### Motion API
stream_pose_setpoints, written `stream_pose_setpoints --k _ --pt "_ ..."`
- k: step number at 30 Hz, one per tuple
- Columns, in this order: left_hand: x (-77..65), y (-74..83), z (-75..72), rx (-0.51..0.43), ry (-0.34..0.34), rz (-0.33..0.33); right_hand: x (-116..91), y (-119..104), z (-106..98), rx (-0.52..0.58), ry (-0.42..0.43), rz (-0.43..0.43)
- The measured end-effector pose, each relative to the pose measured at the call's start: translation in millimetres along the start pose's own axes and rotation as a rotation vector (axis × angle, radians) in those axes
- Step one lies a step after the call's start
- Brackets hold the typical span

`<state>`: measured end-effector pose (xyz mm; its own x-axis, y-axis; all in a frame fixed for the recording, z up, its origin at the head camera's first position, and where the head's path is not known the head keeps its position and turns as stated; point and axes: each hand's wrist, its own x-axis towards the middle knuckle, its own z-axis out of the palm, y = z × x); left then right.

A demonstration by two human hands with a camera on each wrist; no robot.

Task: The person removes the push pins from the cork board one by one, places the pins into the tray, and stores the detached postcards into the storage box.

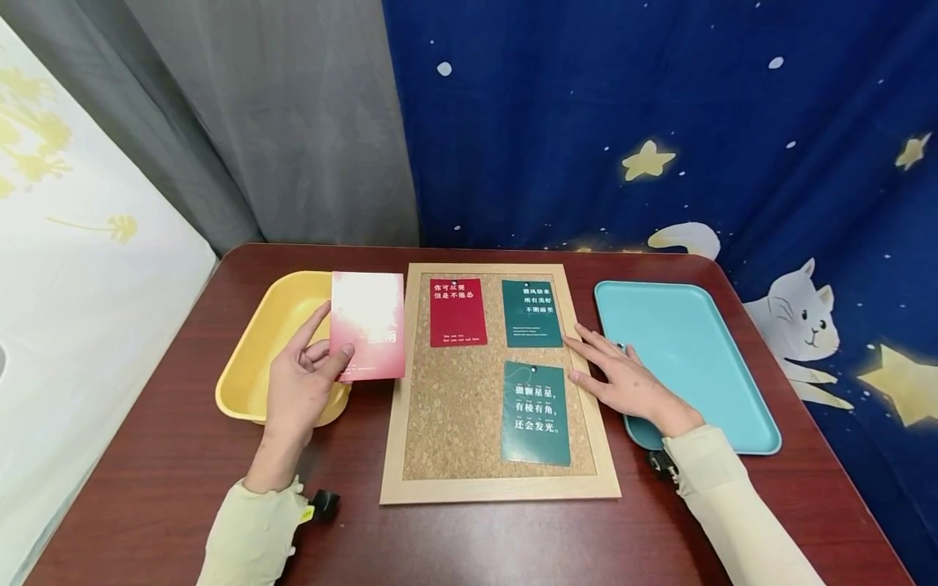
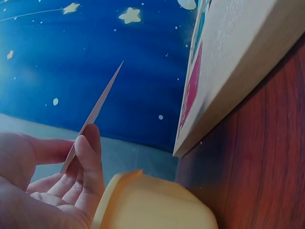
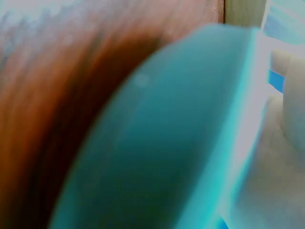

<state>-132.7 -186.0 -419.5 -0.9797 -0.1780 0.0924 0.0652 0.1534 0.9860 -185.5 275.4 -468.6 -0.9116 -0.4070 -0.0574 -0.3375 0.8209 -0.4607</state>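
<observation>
My left hand [image 1: 304,378] pinches a pink-and-white card [image 1: 366,325] between thumb and fingers, held up over the right side of the yellow bin. In the left wrist view the card [image 2: 97,107] appears nearly edge-on. My right hand [image 1: 623,378] stretches its fingers onto the right frame of the cork board [image 1: 454,415], beside the green cards. On the board are a red card [image 1: 458,317] at upper left, a green card [image 1: 531,321] at upper right and another green card [image 1: 538,419] below it. Small pins show at their top edges.
The yellow bin [image 1: 245,350] stands left of the board. A light blue tray [image 1: 703,358] lies on the right, its near-left part under my right hand and wrist. Curtains [image 1: 528,122] hang behind the dark red table [image 1: 183,488].
</observation>
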Motion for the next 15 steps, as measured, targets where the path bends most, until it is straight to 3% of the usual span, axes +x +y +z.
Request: stream_pose_setpoints --k 15 --pt "3.9 -1.9 -24.4 -0.143 -0.004 0.010 0 -1 0 0.001 -0.003 0.004"
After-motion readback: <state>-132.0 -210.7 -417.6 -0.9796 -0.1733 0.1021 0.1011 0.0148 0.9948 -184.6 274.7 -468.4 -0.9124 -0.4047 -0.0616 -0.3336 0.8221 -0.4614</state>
